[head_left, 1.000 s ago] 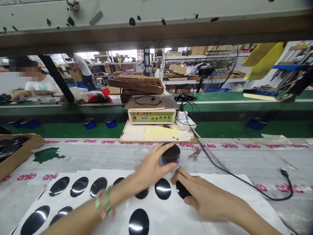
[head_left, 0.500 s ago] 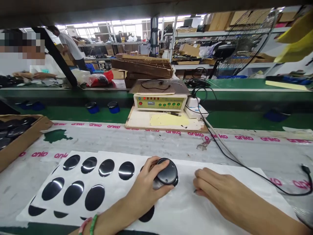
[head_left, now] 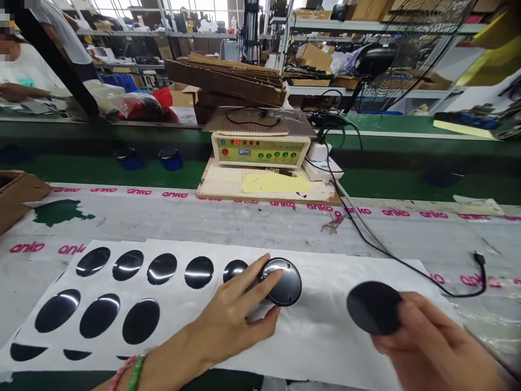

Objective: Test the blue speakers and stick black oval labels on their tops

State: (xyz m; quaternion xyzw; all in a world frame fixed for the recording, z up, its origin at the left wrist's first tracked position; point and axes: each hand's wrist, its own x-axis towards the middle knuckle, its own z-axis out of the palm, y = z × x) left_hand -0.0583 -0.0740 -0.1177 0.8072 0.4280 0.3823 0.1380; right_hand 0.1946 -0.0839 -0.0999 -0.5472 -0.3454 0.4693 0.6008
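My left hand is closed around the rim of a round black casing, fingers over its top and thumb at its lower edge. Small screw holes show on the casing's shiny face. My right hand, slightly blurred, pinches a flat, matte black disc by its right edge, above the sheet. Under my left hand lies a white sheet bearing rows of glossy black round stickers. One sticker is partly covered by my left fingers.
Behind the sheet, a control box with lit buttons sits on a wooden board. A black cable crosses the right side of the table. A cardboard box stands at the left. Across the bench, a person sits.
My right hand has moved right and toward me, and the black disc in its pinch now faces me. My left hand keeps hold of the casing. The view has tilted down and shifted.
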